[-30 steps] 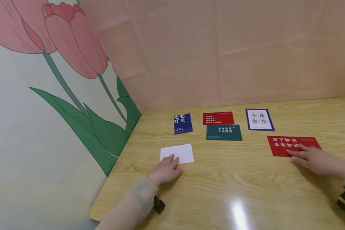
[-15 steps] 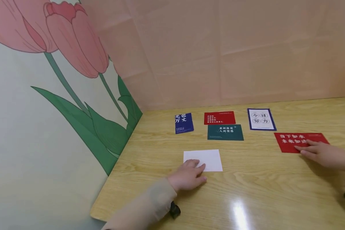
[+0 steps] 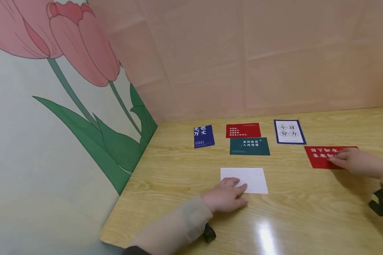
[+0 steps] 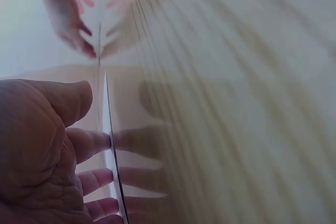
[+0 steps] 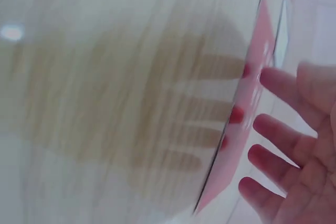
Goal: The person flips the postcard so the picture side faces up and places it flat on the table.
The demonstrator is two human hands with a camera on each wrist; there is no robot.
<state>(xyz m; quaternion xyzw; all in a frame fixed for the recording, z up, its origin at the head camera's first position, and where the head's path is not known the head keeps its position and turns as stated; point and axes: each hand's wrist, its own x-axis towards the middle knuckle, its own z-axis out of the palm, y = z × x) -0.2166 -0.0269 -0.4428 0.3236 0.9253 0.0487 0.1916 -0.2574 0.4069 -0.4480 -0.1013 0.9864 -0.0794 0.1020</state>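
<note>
A blank white card [image 3: 256, 179] lies flat near the middle of the table. My left hand [image 3: 226, 196] rests its spread, fairly straight fingertips on it; the left wrist view shows them on the thin card [image 4: 109, 108] from the side. On the right lies a red card [image 3: 319, 163] with white characters, its right part hidden by my right hand [image 3: 362, 163]. From the right wrist, the relaxed fingers [image 5: 278, 129] are seen close over the red card, with a small gap between fingertips and surface.
Toward the back of the wooden table [image 3: 178, 156] lie a blue card [image 3: 204, 136], a smaller red card [image 3: 243, 130], a dark green card [image 3: 250, 146] and a white card with a blue border [image 3: 289, 131]. Tulip-printed wall [image 3: 67, 141] stands at left, pink cloth [image 3: 242, 71] behind.
The white card has slid right under my left fingers. The larger red card has shifted slightly right and back, and my right fingers have come up off it.
</note>
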